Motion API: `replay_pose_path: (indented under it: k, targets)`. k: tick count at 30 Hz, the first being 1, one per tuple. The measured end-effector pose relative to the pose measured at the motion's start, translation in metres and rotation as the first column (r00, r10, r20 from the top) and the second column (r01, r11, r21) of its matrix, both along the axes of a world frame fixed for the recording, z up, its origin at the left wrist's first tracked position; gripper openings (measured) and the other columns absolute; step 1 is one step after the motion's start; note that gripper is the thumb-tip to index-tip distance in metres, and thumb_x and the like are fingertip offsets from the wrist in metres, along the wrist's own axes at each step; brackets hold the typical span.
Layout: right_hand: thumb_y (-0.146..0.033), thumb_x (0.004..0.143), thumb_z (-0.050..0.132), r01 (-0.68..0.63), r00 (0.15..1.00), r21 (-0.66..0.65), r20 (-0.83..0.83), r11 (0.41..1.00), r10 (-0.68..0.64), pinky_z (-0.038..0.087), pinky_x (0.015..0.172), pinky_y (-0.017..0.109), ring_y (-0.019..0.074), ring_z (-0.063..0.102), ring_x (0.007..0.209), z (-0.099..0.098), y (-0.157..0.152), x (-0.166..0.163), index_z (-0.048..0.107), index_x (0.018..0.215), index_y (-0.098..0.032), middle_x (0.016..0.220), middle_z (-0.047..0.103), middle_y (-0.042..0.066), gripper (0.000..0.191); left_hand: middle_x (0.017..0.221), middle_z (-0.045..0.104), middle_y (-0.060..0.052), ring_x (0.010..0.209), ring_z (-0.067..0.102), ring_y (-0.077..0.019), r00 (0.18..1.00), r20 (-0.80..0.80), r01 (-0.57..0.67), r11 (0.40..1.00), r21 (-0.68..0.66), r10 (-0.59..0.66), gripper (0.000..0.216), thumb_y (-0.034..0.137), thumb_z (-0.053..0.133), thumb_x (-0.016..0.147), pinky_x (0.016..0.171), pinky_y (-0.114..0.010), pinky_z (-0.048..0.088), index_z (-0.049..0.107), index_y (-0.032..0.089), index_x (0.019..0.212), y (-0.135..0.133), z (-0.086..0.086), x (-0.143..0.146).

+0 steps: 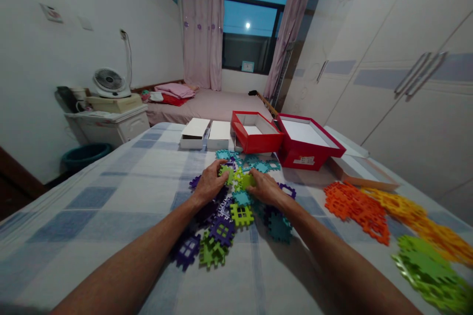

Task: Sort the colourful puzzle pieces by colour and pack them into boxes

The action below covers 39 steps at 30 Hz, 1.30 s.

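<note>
My left hand (210, 182) has its fingers closed on a lime-green interlocking plastic tile (226, 174) with notched edges. Opposite it, my right hand (266, 188) grips another lime-green tile (248, 180); whether the two are joined cannot be made out. Both hands are over a mixed pile of similar tiles. A turquoise tile (242, 199) lies just below the fingers, and a lime-green window tile (242, 214) is nearer me. Purple tiles (222, 230) spread to the left, partly under my left hand. More turquoise tiles (258, 163) lie beyond the hands.
Orange tiles (354, 209), yellow tiles (417, 216) and green tiles (432, 270) are heaped separately at the right. Behind the pile stand a red box (256, 143), a dark red box (305, 150) and two small white boxes (194, 133). A checked cloth (121, 216) covers the table.
</note>
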State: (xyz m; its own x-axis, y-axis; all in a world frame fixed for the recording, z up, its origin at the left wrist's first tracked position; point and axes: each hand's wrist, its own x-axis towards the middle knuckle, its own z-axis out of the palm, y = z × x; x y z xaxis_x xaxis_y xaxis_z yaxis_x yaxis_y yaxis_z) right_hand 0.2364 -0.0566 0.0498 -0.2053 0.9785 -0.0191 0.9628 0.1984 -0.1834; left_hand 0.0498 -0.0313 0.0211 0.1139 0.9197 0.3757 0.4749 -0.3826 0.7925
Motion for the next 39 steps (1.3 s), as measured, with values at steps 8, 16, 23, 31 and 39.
replay_pose_path:
  k: [8, 16, 23, 31, 39]
  targets:
    - [-0.043, 0.078, 0.055, 0.013, 0.998, 0.022, 0.064, 1.0, -0.014, 0.037, 0.079, 0.038, 0.0306, 0.053, 0.103, 0.002, -0.006, -0.006, 0.057, 0.109, -0.016, 0.111, 0.06, 0.015, 0.042, 0.087, 0.062, -0.004, 0.08, 0.057, -0.0181, 0.999, 0.005, -0.048, 0.999, 0.007, 0.048, 0.038, 0.027, 0.05, 0.077, 0.076, -0.031, 0.045, 0.057, 0.015, 0.112, 0.0, 0.0, 0.001]
    - [-0.046, 0.073, 0.059, -0.032, 0.998, -0.023, -0.048, 0.999, 0.031, 0.036, 0.084, 0.042, 0.0318, 0.049, 0.108, 0.0, -0.008, -0.013, 0.059, 0.116, -0.016, 0.114, 0.059, 0.014, 0.052, 0.093, 0.065, -0.005, 0.083, 0.059, -0.0174, 0.994, 0.042, -0.097, 0.995, 0.008, 0.096, 0.036, 0.023, 0.05, 0.077, 0.08, -0.031, 0.046, 0.057, 0.015, 0.111, 0.001, -0.003, 0.003]
    - [-0.041, 0.07, 0.064, -0.111, 0.985, -0.035, -0.136, 0.993, 0.105, 0.035, 0.087, 0.039, 0.0287, 0.048, 0.108, 0.001, -0.018, -0.017, 0.055, 0.122, -0.018, 0.114, 0.058, 0.011, 0.057, 0.098, 0.066, -0.007, 0.088, 0.061, -0.018, 0.993, 0.072, -0.096, 0.995, 0.013, 0.095, 0.035, 0.021, 0.05, 0.077, 0.086, -0.032, 0.046, 0.057, 0.014, 0.11, 0.0, -0.002, 0.004]
    - [-0.025, 0.066, 0.067, -0.008, 0.87, -0.038, -0.493, 0.999, -0.012, 0.042, 0.067, 0.026, 0.0168, 0.055, 0.08, -0.001, 0.001, -0.008, 0.056, 0.108, -0.013, 0.093, 0.062, 0.005, 0.045, 0.099, 0.065, -0.007, 0.092, 0.06, -0.0188, 0.975, 0.175, -0.142, 0.99, 0.015, 0.137, 0.034, 0.024, 0.052, 0.077, 0.088, -0.034, 0.046, 0.058, 0.015, 0.11, 0.001, -0.003, 0.002]
    - [-0.014, 0.063, 0.067, -0.087, 0.946, 0.011, -0.311, 0.996, 0.086, 0.041, 0.09, 0.033, 0.0233, 0.055, 0.101, -0.003, 0.051, -0.017, 0.061, 0.114, -0.016, 0.108, 0.061, 0.008, 0.052, 0.096, 0.064, -0.007, 0.082, 0.061, -0.0166, 0.91, 0.36, -0.202, 0.978, -0.049, 0.206, 0.036, 0.026, 0.052, 0.077, 0.076, -0.03, 0.049, 0.057, 0.014, 0.11, 0.005, -0.002, -0.001]
